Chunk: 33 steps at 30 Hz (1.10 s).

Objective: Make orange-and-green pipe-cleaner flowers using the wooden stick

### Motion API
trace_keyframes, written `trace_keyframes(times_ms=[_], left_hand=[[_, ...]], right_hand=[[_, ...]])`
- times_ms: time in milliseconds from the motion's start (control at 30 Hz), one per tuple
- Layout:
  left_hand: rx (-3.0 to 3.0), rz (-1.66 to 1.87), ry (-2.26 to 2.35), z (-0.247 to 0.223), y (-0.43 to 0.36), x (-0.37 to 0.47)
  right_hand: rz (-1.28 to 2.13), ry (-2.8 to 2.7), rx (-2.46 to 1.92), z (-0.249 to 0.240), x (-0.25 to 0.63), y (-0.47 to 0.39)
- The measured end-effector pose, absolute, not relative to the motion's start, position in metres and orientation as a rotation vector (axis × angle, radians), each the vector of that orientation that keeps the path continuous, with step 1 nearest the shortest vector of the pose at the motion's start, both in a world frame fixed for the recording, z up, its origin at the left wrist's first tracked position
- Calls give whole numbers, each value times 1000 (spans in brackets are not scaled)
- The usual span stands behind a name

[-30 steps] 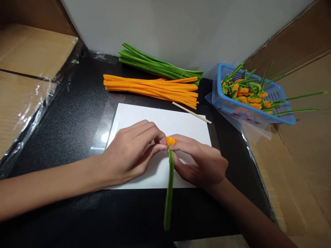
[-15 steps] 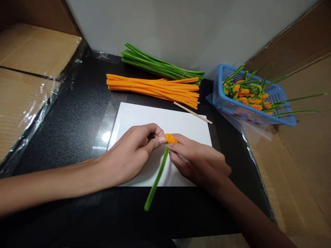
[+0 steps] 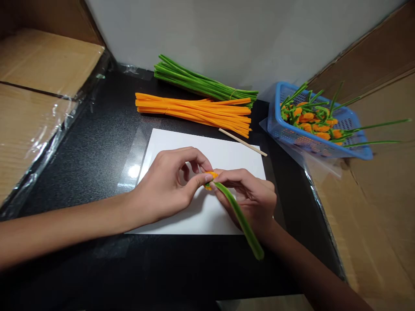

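Over the white sheet (image 3: 184, 144), both hands meet on a small orange pipe-cleaner piece (image 3: 212, 174), coiled into a rounded shape. A green pipe cleaner (image 3: 238, 211) comes out of it and hangs toward the lower right, its free end in front of my right wrist. My left hand (image 3: 177, 177) pinches the orange coil's left side between thumb and forefinger. My right hand (image 3: 249, 192) is closed at its right side, with thumb and fingertips where the green stem meets the orange. Fingers partly hide the coil.
Behind the sheet lie a bundle of orange pipe cleaners (image 3: 191, 110) and a bundle of green ones (image 3: 204, 80). A thin wooden stick (image 3: 243, 142) crosses the sheet's upper right edge. The blue basket (image 3: 358, 149) at right holds several orange and green pieces. Cardboard (image 3: 42, 60) stands at left.
The orange piece has been turned in the fingers. Its green stem has swung from pointing lower left to lower right. Both hands have shifted their grip slightly.
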<state>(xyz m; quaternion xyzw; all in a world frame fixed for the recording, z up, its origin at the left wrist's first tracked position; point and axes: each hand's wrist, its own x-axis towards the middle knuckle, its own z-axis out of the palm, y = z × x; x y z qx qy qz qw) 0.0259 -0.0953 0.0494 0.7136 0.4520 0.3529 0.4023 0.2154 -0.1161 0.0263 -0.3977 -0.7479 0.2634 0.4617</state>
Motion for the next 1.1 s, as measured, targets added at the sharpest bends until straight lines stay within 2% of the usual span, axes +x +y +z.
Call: trace_keyframes(times_ms=[167,367,533,1100], left_hand=[[1771,961,1136,45,-99,26],[1605,1062,1018,32,-91,25],[1564,967,1026,31,-93,26],[1206,935,974,31,-86,26]], right_hand=[[599,-1923,-927,24,214,-115],[875,-1584,-1166,26,207,-111],[964,-1409,-1206,25,205,-110],[1108,-1518,-1239,32,210,-107]])
